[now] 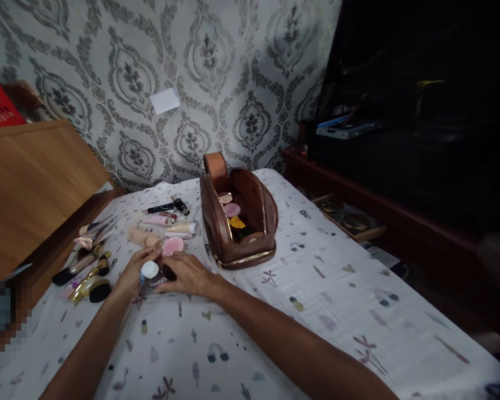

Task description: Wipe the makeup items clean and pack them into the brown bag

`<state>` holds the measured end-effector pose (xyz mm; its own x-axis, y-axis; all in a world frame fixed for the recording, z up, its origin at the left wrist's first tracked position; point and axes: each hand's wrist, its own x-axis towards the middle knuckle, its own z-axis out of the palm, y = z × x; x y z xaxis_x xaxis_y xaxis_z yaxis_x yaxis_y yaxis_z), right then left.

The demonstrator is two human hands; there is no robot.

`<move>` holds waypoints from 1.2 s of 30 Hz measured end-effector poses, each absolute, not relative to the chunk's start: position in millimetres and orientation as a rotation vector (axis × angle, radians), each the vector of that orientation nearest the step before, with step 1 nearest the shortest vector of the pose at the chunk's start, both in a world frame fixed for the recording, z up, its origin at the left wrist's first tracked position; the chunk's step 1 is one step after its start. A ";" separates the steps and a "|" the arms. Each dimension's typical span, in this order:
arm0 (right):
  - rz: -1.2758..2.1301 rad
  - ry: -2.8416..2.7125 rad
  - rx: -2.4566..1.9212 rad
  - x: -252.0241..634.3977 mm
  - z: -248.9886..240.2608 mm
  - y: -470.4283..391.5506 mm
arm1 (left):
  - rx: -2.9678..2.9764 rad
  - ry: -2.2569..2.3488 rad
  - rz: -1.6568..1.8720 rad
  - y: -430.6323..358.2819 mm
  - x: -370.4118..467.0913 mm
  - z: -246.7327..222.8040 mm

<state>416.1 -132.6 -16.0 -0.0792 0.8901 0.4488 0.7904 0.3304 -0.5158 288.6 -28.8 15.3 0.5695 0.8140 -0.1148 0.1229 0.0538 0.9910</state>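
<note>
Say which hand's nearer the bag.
Right. The right hand is just left of the bag and nearer the camera, not touching it; the left hand is farther left, beyond the right.

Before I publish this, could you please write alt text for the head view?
A person's left hand and right hand meet around a small white-capped container over a patterned white sheet. An open, partly filled brown bag stands to their right; tubes lie beyond them, assorted cosmetics to the left.

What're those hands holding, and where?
The left hand and right hand hold a white-topped, partly dark container by its sides; one piece or two, I can't tell.
</note>
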 end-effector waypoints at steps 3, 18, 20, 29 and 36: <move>0.188 -1.857 -1.480 415.8 -15.2 -132.9 | 1.390 0.871 0.732 -26.9 287.3 4.5; 0.026 -1.623 -1.496 399.4 -10.3 -145.0 | 1.744 0.754 0.826 -34.0 277.8 -2.8; -0.008 -1.625 -1.517 396.1 -9.4 -147.8 | 1.875 0.719 0.829 -35.6 276.0 -1.5; 0.036 -1.542 -1.537 390.7 4.3 -172.1 | 2.334 0.809 0.735 -41.5 271.3 -4.2; 0.314 -1.309 -1.477 394.1 0.6 -202.8 | 2.342 0.874 0.760 -52.3 274.3 10.9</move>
